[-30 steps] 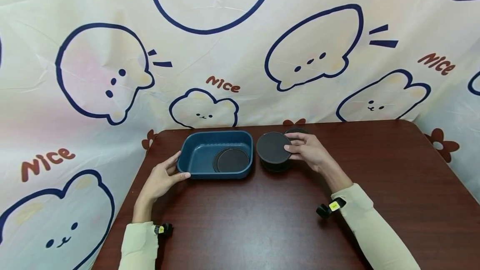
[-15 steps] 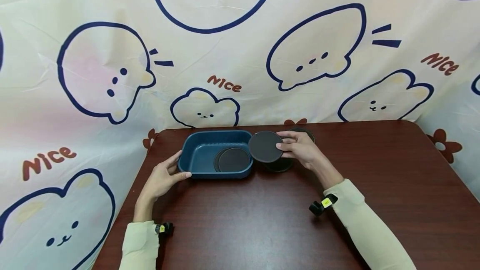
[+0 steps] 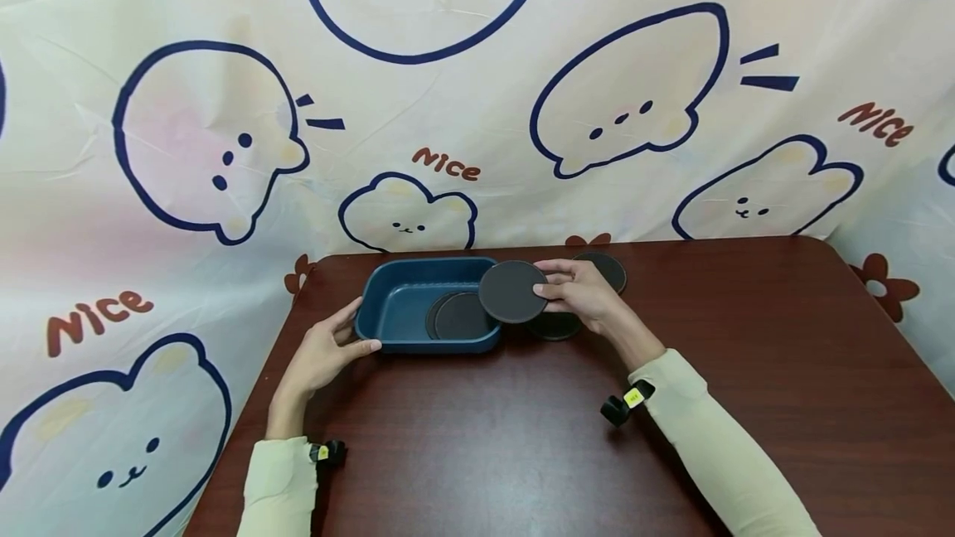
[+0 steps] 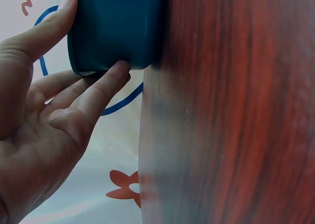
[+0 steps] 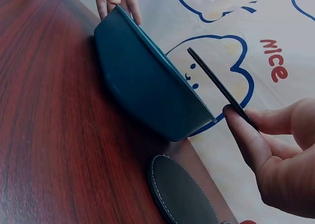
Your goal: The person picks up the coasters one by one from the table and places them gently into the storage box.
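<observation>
A person's right grip (image 3: 585,297) pinches a dark disc (image 3: 511,292) by its near-side edge, thumb and fingers closed down to the disc's thinness, while the left grip (image 3: 317,359) spans the far corner of a blue tray (image 3: 436,348), thumb at the rim and fingers against the outer wall. The held disc hangs tilted, its free side out over the tray's end just left of the right grip; further left, overlapping discs (image 3: 461,317) lie inside on the tray floor. With only one edge held, the disc could pivot or slip should its free side knock the rim. The right fingertips, close to that end wall, might clip it and shove the tray toward the left grip, whose light-looking hold may not stop a slide. A loose disc (image 3: 554,326) sits below the right grip and another (image 3: 606,272) just beyond it, either one liable to be brushed by a low wrist. Past both grips, the table's back edge and the hanging cloth (image 3: 448,123) leave little room behind the tray; bare table (image 3: 507,437) opens on the near side between the forearms and right of the right grip.
</observation>
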Tool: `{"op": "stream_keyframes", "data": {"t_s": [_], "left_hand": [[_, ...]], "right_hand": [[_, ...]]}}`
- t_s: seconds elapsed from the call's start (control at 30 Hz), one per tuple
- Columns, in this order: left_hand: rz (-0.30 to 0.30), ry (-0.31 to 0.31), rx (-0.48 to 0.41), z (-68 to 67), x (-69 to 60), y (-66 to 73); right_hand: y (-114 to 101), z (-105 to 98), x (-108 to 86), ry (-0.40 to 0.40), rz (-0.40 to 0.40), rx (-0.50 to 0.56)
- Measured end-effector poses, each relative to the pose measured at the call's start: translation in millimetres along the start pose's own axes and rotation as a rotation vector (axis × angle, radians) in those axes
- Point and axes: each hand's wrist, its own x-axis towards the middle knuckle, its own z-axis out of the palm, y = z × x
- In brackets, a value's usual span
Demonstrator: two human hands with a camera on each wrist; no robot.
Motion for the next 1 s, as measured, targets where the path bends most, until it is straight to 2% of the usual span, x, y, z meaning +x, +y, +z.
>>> {"op": "stream_keyframes", "data": {"t_s": [0.27, 0.5, 1.0], "left_hand": [[0.005, 0.003, 0.002, -0.6, 1.1, 0.7], [0.005, 0.001, 0.001, -0.4, 1.2, 1.1], [0.0, -0.002, 0.015, -0.9, -0.7, 1.7]], "right_hand": [[-0.1, 9.7, 6.6, -0.01, 0.006, 0.008], [0.0, 21.3, 10.3, -0.021, -0.02, 0.009], [-3.1, 39.7, 20.5, -0.029, -0.006, -0.014]]}}
